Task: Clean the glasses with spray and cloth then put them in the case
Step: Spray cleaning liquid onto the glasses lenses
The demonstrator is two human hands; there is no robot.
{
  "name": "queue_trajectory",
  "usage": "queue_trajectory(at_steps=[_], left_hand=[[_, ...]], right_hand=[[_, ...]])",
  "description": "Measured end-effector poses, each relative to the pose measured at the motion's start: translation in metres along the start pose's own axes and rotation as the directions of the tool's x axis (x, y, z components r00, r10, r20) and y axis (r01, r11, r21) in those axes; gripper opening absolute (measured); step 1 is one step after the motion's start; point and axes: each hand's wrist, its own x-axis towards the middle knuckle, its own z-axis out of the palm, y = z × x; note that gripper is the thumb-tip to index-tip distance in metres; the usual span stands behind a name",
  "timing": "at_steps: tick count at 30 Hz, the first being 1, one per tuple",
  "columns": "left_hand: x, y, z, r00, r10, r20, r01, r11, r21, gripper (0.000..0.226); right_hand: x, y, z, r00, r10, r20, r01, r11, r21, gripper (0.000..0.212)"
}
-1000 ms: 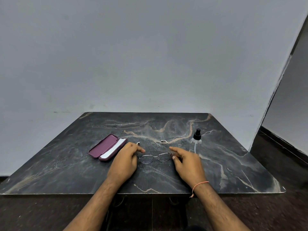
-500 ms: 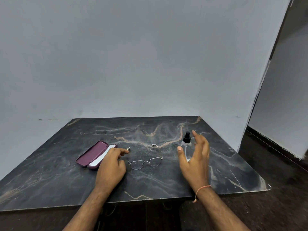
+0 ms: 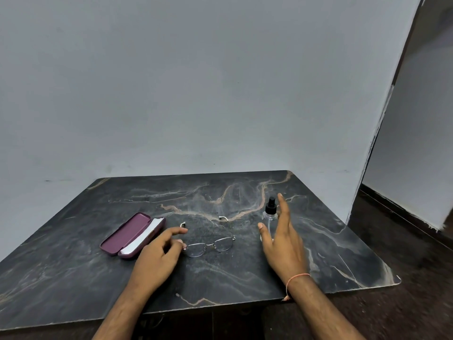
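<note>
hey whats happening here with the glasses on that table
A person is about to clean a pair of glasses that lie open on a dark marble table. The left hand rests at their left end, and the open right hand reaches for the spray bottle. An open maroon case, with something white in it, waits at the left.

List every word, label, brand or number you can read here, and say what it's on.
None can be read.
Spray bottle: clear, no label visible.
Glasses case: plain maroon, no visible print.
Glasses: frame too thin to show any marking.
Table: only marble veining.
</note>
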Motion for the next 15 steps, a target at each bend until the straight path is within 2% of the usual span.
queue_trajectory(at_steps=[3,5,7,9,10,12,15], left_hand=[[-0.006,0.008,0.0,0.998,0.034,0.057,-0.035,0.999,0.033,0.023],[-0.007,0.01,-0.001,0.997,0.025,0.07,-0.028,0.999,0.028,0.021],[-0.006,0.01,-0.002,0.996,0.012,0.086,-0.013,1.0,0.015,0.02],[-0.007,0.011,-0.003,0.995,0.007,0.1,-0.007,1.0,0.003,0.021],[-0.008,0.012,-0.003,0.994,0.003,0.106,-0.002,1.0,-0.012,0.021],[-0.009,0.012,-0.004,0.993,-0.017,0.119,0.024,0.998,-0.062,0.02],[-0.011,0.01,-0.005,0.988,-0.022,0.155,0.038,0.994,-0.099,0.026]], right_hand=[[0.001,0.002,0.001,0.998,-0.017,0.053,0.01,0.991,0.136,0.093],[0.002,0.001,0.0,0.995,-0.016,0.096,-0.013,0.955,0.297,0.093],[0.004,0.003,-0.002,0.992,-0.007,0.123,-0.057,0.857,0.512,0.092],[0.007,0.007,-0.003,0.989,0.047,0.139,-0.127,0.747,0.652,0.087],[0.008,0.009,-0.005,0.981,0.092,0.171,-0.188,0.676,0.713,0.083],[0.008,0.007,-0.014,0.955,0.149,0.255,-0.296,0.449,0.843,0.07],[0.009,0.006,-0.029,0.935,0.141,0.326,-0.344,0.126,0.931,0.054]])
